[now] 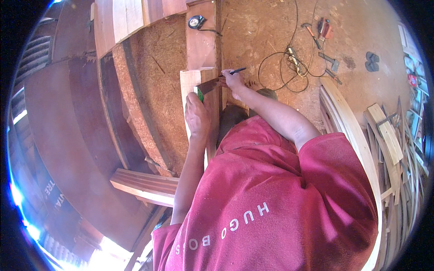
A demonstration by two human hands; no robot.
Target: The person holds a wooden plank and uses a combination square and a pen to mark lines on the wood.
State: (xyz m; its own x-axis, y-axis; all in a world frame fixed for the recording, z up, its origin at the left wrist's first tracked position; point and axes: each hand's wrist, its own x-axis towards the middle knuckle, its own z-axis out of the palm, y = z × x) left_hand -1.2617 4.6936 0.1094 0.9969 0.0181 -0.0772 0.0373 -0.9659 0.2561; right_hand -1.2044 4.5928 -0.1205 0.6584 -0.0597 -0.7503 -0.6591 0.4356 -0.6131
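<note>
My left hand (197, 115) is closed around the green edge of what looks like a try square (210, 87), its flat dark blade lying across a pale wooden board (191, 79). My right hand (233, 84) pinches a dark pen (238, 70), tilted, close to the far end of the blade. The pen's writing tip is hidden by my fingers. The board runs back toward my body, and my left forearm lies along it.
Beyond the board, a tape measure (196, 21) sits on a reddish plank (201, 47). Floor items at the right include a coiled cable (294, 61), a hammer (310, 32), a red tool (324, 29) and slippers (372, 62). Curved timber (350, 117) and wood strips (389, 135) stand right; stacked beams (144, 183) lie left.
</note>
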